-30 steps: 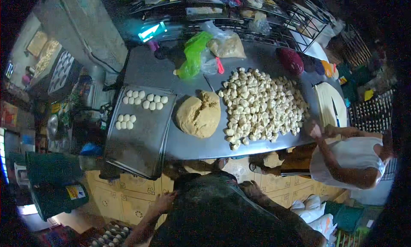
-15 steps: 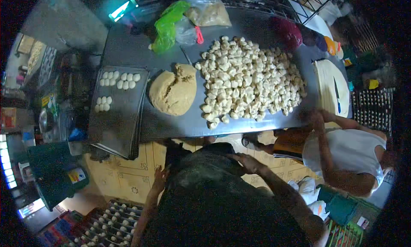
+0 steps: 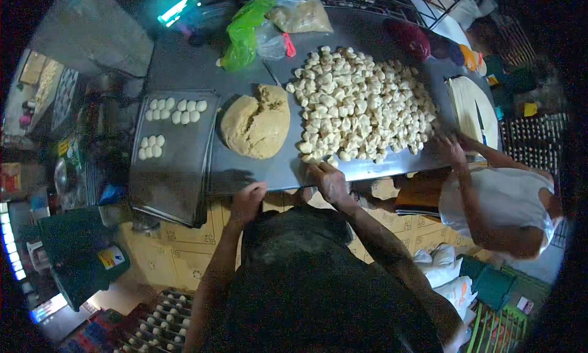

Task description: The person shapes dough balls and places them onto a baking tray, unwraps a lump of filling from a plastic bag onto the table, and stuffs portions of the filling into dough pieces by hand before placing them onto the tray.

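My right hand point(image 3: 329, 181) is at the table's near edge, its fingers curled down beside the nearest dough pieces. Whatever the fingers hold, if anything, is hidden under the hand. My left hand point(image 3: 248, 201) hovers at the same edge, below a large lump of tan dough point(image 3: 254, 126); it is slightly blurred and its fingers are mostly turned from view. A wide pile of small pale dough pieces point(image 3: 367, 108) covers the middle of the table. Left of the lump, dark stacked trays point(image 3: 177, 175) carry several smooth white dough balls point(image 3: 160, 108) in small groups.
A green plastic bag point(image 3: 245, 31) and a clear bag of brown crumbs point(image 3: 303, 16) lie at the back. At right, another person point(image 3: 499, 209) has hands at the pile's edge, near a knife point(image 3: 479, 121) on a pale folded cloth point(image 3: 462, 105). Racks of dough balls point(image 3: 162, 325) stand lower left.
Both my hands have risen from beside my body to the table edge, the right one reaching the pile's near corner. The other person's hands have moved toward the pile.
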A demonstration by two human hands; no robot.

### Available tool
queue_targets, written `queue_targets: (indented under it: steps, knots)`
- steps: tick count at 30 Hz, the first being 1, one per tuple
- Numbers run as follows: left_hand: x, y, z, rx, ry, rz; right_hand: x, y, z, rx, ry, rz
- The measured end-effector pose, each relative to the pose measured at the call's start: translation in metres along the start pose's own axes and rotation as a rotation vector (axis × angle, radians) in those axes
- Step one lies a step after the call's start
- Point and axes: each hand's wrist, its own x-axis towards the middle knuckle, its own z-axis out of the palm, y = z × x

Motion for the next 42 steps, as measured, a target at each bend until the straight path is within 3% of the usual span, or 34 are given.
queue_targets:
  steps: [1,2,4,5,8,9,12,13,16,21,24,25,28,31,36,40,42]
  knots:
    - [0.01,0.004,0.005,-0.073,0.007,0.129,0.001,-0.013,0.004,-0.008,0.005,0.005]
    - [0.018,-0.003,0.014,-0.078,-0.002,0.137,0.0,-0.028,0.007,0.212,0.038,0.06]
    - [0.033,-0.007,0.024,-0.402,0.005,0.257,0.003,-0.054,0.011,0.644,0.113,0.162]
    - [0.033,-0.005,0.018,-0.412,-0.005,0.263,0.008,-0.062,0.023,0.631,0.119,0.17]
    - [0.026,0.003,-0.011,-0.495,-0.169,-0.014,0.037,-0.078,0.079,0.851,-0.046,0.314]
    - [0.024,-0.01,-0.018,-0.499,-0.173,-0.012,0.047,-0.092,0.075,0.846,-0.044,0.317]
    - [0.019,-0.065,-0.039,-0.492,-0.017,-0.056,0.07,-0.117,0.057,0.453,0.367,0.464]
    - [0.017,-0.077,-0.044,-0.492,-0.023,-0.057,0.074,-0.117,0.061,0.451,0.369,0.469]
    - [0.009,-0.093,-0.054,-0.617,-0.118,-0.052,0.084,-0.098,0.087,0.157,0.601,0.099]
    - [-0.002,-0.069,-0.057,-0.568,0.037,-0.165,0.084,-0.082,0.091,0.207,0.617,0.066]
    - [-0.001,-0.106,-0.033,-0.206,0.196,0.383,0.081,-0.062,0.101,0.27,0.378,0.106]
    - [-0.003,-0.097,-0.031,-0.197,0.212,0.388,0.08,-0.063,0.097,0.278,0.379,0.088]
    - [-0.013,-0.053,-0.018,-0.165,0.261,0.176,0.081,-0.062,0.079,0.091,0.389,-0.083]
    - [-0.029,-0.024,-0.011,-0.145,0.278,-0.052,0.089,-0.055,0.087,0.05,0.377,-0.119]
    - [-0.016,-0.068,-0.007,-0.123,0.266,-0.043,0.088,-0.055,0.087,-0.05,0.35,-0.173]
    - [0.003,-0.067,-0.029,0.039,0.171,0.232,0.085,-0.059,0.09,-0.138,0.26,-0.114]
    - [0.015,-0.058,-0.038,-0.258,0.063,0.109,0.083,-0.062,0.089,-0.152,0.214,-0.084]
